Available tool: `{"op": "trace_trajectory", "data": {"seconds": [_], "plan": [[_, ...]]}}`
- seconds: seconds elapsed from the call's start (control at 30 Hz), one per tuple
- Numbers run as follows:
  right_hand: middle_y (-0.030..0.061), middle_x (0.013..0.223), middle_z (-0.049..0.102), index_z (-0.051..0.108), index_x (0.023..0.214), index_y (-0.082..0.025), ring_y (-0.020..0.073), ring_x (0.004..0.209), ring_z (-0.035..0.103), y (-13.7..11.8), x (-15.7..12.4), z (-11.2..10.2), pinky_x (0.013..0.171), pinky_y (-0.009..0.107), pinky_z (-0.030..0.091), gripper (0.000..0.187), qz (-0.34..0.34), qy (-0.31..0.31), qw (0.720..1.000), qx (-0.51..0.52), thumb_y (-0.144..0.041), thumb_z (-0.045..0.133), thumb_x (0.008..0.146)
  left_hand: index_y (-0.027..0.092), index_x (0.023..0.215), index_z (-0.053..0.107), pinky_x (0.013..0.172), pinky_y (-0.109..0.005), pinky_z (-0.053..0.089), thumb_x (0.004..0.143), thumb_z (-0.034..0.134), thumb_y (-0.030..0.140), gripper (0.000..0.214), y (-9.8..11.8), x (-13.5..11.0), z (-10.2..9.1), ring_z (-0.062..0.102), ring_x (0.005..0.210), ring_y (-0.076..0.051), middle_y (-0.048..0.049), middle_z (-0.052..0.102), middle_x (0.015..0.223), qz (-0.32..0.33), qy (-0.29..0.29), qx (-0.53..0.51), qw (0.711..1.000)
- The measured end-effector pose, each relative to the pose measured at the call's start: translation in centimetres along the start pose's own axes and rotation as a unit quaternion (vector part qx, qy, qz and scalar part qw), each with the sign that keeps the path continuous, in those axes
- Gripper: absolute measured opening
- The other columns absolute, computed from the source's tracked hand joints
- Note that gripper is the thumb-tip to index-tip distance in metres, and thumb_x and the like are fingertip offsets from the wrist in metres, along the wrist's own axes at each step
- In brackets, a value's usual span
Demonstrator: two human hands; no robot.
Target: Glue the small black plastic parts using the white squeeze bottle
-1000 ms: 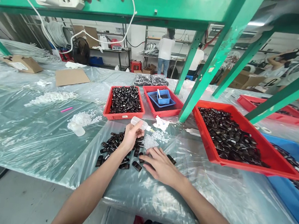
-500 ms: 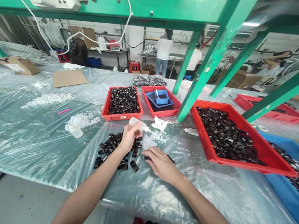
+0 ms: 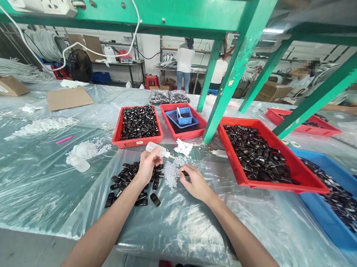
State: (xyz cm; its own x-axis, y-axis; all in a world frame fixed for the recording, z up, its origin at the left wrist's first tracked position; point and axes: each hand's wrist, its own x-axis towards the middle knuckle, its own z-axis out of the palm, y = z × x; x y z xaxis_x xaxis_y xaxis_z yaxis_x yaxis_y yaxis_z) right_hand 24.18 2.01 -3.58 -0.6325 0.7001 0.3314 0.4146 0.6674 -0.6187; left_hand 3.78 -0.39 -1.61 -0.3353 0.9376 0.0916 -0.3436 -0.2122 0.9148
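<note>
My left hand (image 3: 148,164) is closed around a clear squeeze bottle (image 3: 156,149), tipped sideways with its thin nozzle pointing right. Below that hand, a loose pile of small glossy black plastic pieces (image 3: 155,200) lies on the plastic-covered table. Just right of the bottle tip is a patch of small whitish translucent bits (image 3: 170,173). Along the right edge of this patch, my right hand (image 3: 195,183) has its fingers curled. A small black piece (image 3: 185,173) shows between thumb and fingers, mostly hidden by them.
Red trays (image 3: 137,143) of black pieces stand ahead and to the right, beside a blue tray (image 3: 317,220). Crumpled tissue (image 3: 183,147) and a second bottle (image 3: 219,153) lie ahead. Green posts (image 3: 229,84) rise behind. More white bits (image 3: 89,149) lie left. People stand in the background.
My right hand's fingers have drawn together around a black piece beside the whitish bits. The bottle stays in my left hand. The whole view has shifted, with things sliding left.
</note>
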Motion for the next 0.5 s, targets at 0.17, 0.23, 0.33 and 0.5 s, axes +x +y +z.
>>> {"op": "trace_trajectory", "data": {"seconds": [0.17, 0.23, 0.33, 0.5], "plan": [[0.0042, 0.091, 0.065, 0.063, 0.092, -0.022, 0.0209, 0.090, 0.062, 0.9, 0.0, 0.2, 0.085, 0.033, 0.049, 0.018, 0.026, 0.001, 1.000, -0.004, -0.032, 0.050, 0.099, 0.014, 0.070, 0.065, 0.048, -0.024, 0.028, 0.079, 0.074, 0.052, 0.040, -0.2, 0.1, -0.1, 0.047, 0.050, -0.010, -0.0013, 0.057, 0.056, 0.000, 0.001, 0.003, 1.000], [0.0064, 0.101, 0.067, 0.066, 0.107, -0.022, 0.0228, 0.098, 0.063, 1.4, -0.1, 0.1, 0.090, 0.036, 0.050, 0.021, 0.036, 0.012, 0.999, -0.004, -0.035, 0.051, 0.100, 0.014, 0.070, 0.065, 0.048, -0.024, 0.028, 0.079, 0.074, 0.052, 0.040, -0.2, 0.1, -0.2, 0.047, 0.049, -0.010, -0.0014, 0.058, 0.056, -0.001, 0.000, 0.004, 1.000], [0.0087, 0.106, 0.066, 0.064, 0.125, -0.021, 0.0232, 0.098, 0.064, 1.7, -0.1, -0.3, 0.093, 0.040, 0.051, 0.033, 0.043, 0.031, 0.999, 0.012, -0.029, 0.043, 0.100, 0.014, 0.069, 0.064, 0.048, -0.024, 0.028, 0.079, 0.074, 0.052, 0.040, -0.2, 0.0, -0.1, 0.046, 0.050, -0.010, -0.0012, 0.057, 0.056, -0.002, 0.000, 0.004, 1.000], [0.0095, 0.106, 0.067, 0.063, 0.131, -0.021, 0.0175, 0.070, 0.058, 1.0, 0.0, -0.3, 0.070, 0.034, 0.053, 0.039, 0.066, 0.048, 0.991, 0.106, -0.031, 0.045, 0.098, 0.015, 0.067, 0.063, 0.049, -0.024, 0.029, 0.078, 0.074, 0.052, 0.040, -0.1, -0.2, 0.1, 0.047, 0.050, -0.010, -0.0005, 0.056, 0.056, -0.003, -0.004, 0.005, 1.000]]}}
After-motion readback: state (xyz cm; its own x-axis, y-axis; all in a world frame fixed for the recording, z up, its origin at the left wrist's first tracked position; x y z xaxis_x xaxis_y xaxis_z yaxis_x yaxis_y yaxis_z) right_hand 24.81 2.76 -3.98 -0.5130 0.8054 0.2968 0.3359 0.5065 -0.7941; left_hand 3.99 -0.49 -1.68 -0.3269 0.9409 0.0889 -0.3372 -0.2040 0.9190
